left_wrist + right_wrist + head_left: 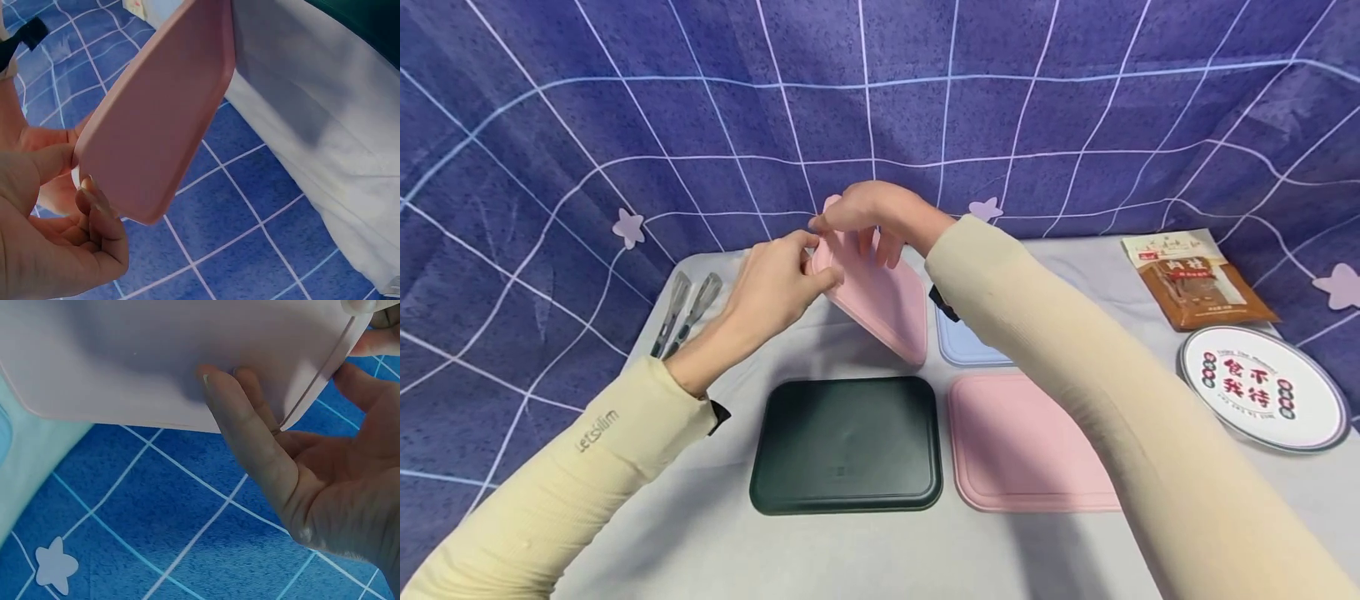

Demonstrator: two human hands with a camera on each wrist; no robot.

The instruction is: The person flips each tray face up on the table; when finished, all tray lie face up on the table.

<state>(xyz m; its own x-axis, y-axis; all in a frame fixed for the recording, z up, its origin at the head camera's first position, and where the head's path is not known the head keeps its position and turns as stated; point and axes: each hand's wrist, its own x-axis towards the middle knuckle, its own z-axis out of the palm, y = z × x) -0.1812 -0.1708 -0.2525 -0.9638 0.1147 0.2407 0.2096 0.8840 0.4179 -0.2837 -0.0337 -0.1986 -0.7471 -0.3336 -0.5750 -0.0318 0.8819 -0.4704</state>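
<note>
A flat pink rectangular board [880, 296] with rounded corners and a lined border is held up at a tilt at the back of the table. My left hand [775, 275] pinches its left edge between thumb and fingers. At the upper left corner my right hand [880, 212] grips the same board, some fingers lying over its face, as the right wrist view shows. Whether its low corner touches the cloth I cannot tell. Nearer me lie a dark green board [846, 446] and a second pink board [1030, 446], partly behind my right sleeve.
A light blue board [973, 337] lies behind the second pink one, partly hidden by my right arm. Tongs or similar utensils [685, 312] lie at the left edge. On the right are a brown packet [1198, 283] and a white plate [1262, 387]. A blue curtain [910, 117] hangs behind.
</note>
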